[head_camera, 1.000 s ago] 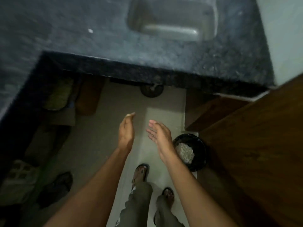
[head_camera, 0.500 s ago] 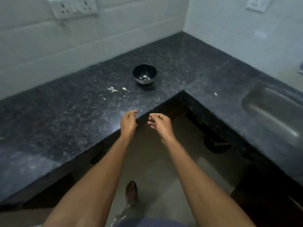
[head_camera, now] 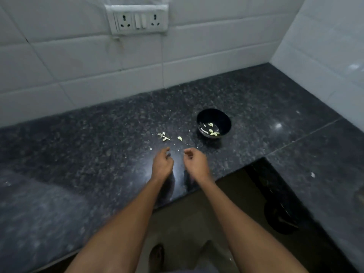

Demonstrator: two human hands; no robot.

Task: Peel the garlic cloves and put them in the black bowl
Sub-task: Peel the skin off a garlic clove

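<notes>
The black bowl (head_camera: 214, 123) stands on the dark granite counter (head_camera: 98, 154) and holds a few pale peeled cloves (head_camera: 213, 133). Left of the bowl lie a small pile of garlic bits and skin (head_camera: 163, 136) and one loose clove (head_camera: 179, 138). My left hand (head_camera: 162, 163) and my right hand (head_camera: 195, 162) hover side by side over the counter, just in front of those pieces. Both have loosely curled fingers and hold nothing that I can see.
A white tiled wall with a socket panel (head_camera: 137, 19) rises behind the counter. The counter turns a corner to the right, where a white scrap (head_camera: 312, 174) lies. Below the counter's edge are the floor, a dark round drain cover (head_camera: 281, 217) and my foot (head_camera: 156, 257).
The view swung up from the floor and bin to the counter. Both hands have moved forward from over the floor to above the counter, near the garlic pieces, and their fingers have curled.
</notes>
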